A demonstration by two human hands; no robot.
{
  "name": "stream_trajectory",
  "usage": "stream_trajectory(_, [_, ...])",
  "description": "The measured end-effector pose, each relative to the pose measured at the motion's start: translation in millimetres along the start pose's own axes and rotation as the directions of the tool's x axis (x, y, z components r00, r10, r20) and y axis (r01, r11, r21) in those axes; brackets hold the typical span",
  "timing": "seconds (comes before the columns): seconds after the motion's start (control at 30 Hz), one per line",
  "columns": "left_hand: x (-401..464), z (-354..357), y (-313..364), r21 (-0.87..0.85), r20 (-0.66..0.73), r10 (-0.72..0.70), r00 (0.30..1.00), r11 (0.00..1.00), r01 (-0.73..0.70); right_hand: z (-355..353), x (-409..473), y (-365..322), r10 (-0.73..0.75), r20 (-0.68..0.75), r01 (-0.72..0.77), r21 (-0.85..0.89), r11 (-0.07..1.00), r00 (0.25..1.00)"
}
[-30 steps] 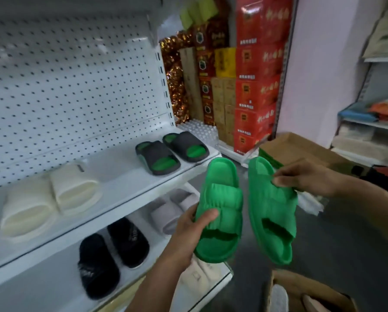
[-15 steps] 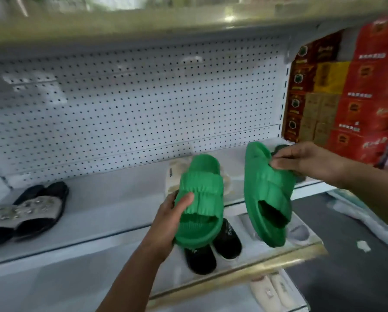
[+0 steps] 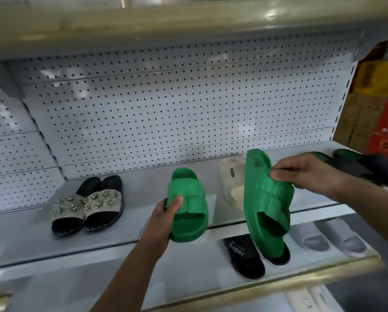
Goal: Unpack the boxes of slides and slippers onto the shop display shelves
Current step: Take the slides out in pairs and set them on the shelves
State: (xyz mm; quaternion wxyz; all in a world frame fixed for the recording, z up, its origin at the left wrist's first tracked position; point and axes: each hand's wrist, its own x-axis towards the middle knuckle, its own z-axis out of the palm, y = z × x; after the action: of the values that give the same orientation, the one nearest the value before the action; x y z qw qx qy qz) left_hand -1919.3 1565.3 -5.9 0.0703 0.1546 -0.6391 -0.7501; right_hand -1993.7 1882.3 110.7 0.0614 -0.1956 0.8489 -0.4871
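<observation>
Fingers of the left hand (image 3: 166,212) clamp one green slide (image 3: 187,206) flat over the shelf (image 3: 125,235) beside the cream slide (image 3: 232,183), ready to set down, while the right hand (image 3: 310,174) pinches its mate (image 3: 267,199) by the strap, hanging toe-down just beside it.

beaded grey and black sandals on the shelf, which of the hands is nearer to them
Left. The left hand, gripping a green foam slide, is just right of the beaded grey and black sandals; the right hand, pinching the other green slide, is farther right.
</observation>
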Motion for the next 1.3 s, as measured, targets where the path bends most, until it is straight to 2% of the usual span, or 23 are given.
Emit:
stream_trajectory(0.27, [22, -8, 7, -0.017, -0.014, -0.058, 0.998, 0.998, 0.057, 34, 15, -18, -0.011, 0.053, 0.012, -0.025, 1.0, 0.999])
stream_trajectory(0.33, [29, -3, 7, 0.026, -0.022, -0.062, 0.998, 0.998, 0.063, 40, 22, -21, -0.015, 0.07, 0.016, -0.014, 1.0, 0.997])
stream_trajectory(0.4, [37, -1, 2, 0.261, -0.079, -0.043, 0.996, 0.963, 0.063, 46, 29, -23, -0.025, 0.106, 0.028, -0.02, 0.999, 0.994])
stream_trajectory(0.43, [42, -3, -1, 0.435, -0.117, -0.024, 0.993, 0.897, 0.072, 48, 33, -24, -0.03, 0.127, 0.035, -0.032, 0.999, 0.991])
stream_trajectory(0.5, [45, -6, -2, 0.709, -0.181, 0.019, 0.983, 0.696, 0.117, 52, 41, -27, -0.044, 0.161, 0.053, -0.052, 0.997, 0.986])
stream_trajectory(0.53, [42, -6, 1, 0.77, -0.195, 0.055, 0.979, 0.628, 0.118, 54, 45, -29, -0.054, 0.172, 0.064, -0.054, 0.997, 0.984])
stream_trajectory(0.57, [38, -6, 4, 0.789, -0.205, 0.089, 0.975, 0.604, 0.111, 56, 49, -31, -0.062, 0.178, 0.072, -0.053, 0.996, 0.982])
stream_trajectory(0.63, [25, -6, 13, 0.77, -0.186, 0.199, 0.962, 0.638, 0.017, 64, 57, -34, -0.076, 0.181, 0.087, -0.052, 0.995, 0.981])
stream_trajectory(0.7, [7, 0, 26, 0.617, -0.108, 0.283, 0.953, 0.771, -0.159, 74, 65, -38, -0.081, 0.176, 0.092, -0.054, 0.994, 0.981])
stream_trajectory(0.8, [-16, 12, 44, 0.419, 0.055, 0.262, 0.964, 0.87, -0.26, 92, 78, -44, -0.104, 0.155, 0.113, -0.052, 0.992, 0.982])
stream_trajectory(0.97, [-24, 0, 50, 0.369, 0.166, 0.227, 0.96, 0.888, -0.274, 125, 89, -62, -0.167, 0.163, 0.17, 0.001, 0.986, 0.972])
stream_trajectory(1.07, [-20, -18, 52, 0.357, 0.175, 0.25, 0.952, 0.885, -0.298, 143, 95, -75, -0.218, 0.205, 0.231, -0.038, 0.972, 0.954])
stream_trajectory(1.3, [1, -79, 68, 0.386, 0.152, 0.314, 0.937, 0.854, -0.349, 189, 119, -106, -0.247, 0.204, 0.265, -0.064, 0.962, 0.947])
